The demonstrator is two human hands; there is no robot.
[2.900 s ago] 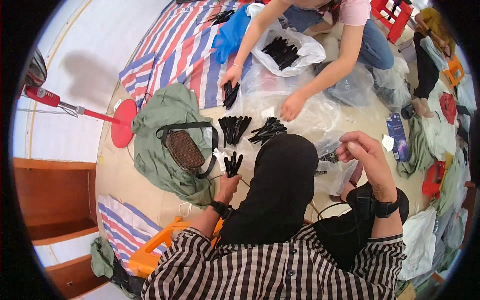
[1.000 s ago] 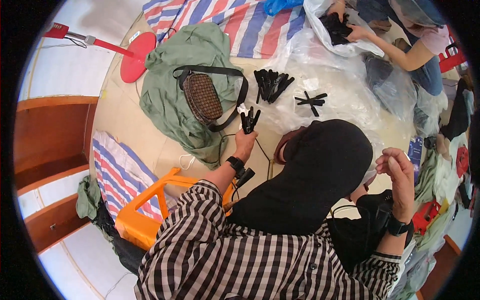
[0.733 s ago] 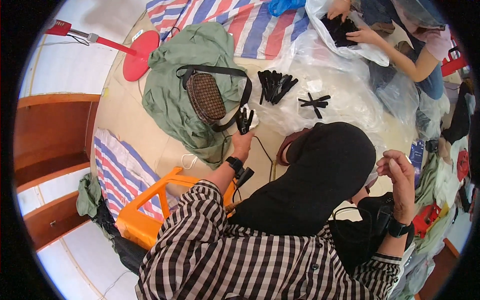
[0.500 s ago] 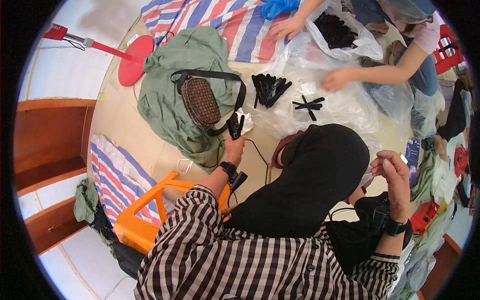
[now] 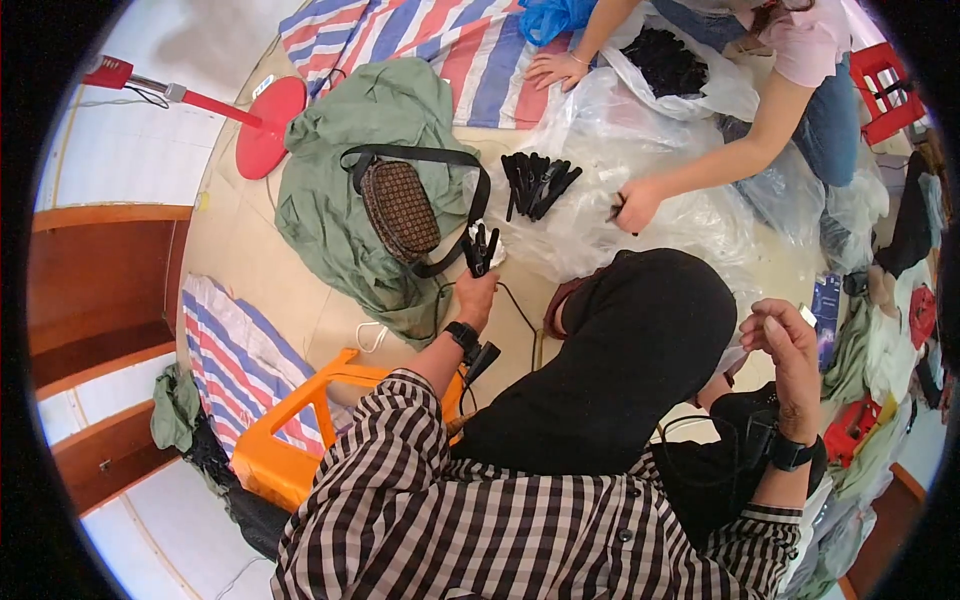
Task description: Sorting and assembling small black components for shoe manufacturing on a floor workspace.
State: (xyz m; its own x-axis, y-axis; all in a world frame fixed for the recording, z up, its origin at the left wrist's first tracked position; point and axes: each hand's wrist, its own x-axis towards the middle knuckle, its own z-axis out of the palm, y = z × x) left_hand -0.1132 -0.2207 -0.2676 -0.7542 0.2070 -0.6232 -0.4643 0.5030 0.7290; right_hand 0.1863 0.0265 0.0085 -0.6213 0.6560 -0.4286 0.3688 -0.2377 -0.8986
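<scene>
A bunch of slim black pieces [image 5: 481,248] rises from the left hand [image 5: 474,298], its fingers clamped around the lower end, near a brown patterned pouch [image 5: 400,208] on green cloth [image 5: 330,170]. The right hand [image 5: 783,335] is raised beside a black-trousered knee [image 5: 675,300], fingers loosely bent. Past the knee, a fan of black pieces [image 5: 538,185] lies on clear plastic sheeting [image 5: 585,240]. Opposite, one co-worker's hand [image 5: 640,203] pinches something dark over the sheeting; the co-worker's other hand [image 5: 556,70] rests on a striped sheet [image 5: 480,75], near a white bag [image 5: 738,95] holding more black pieces.
</scene>
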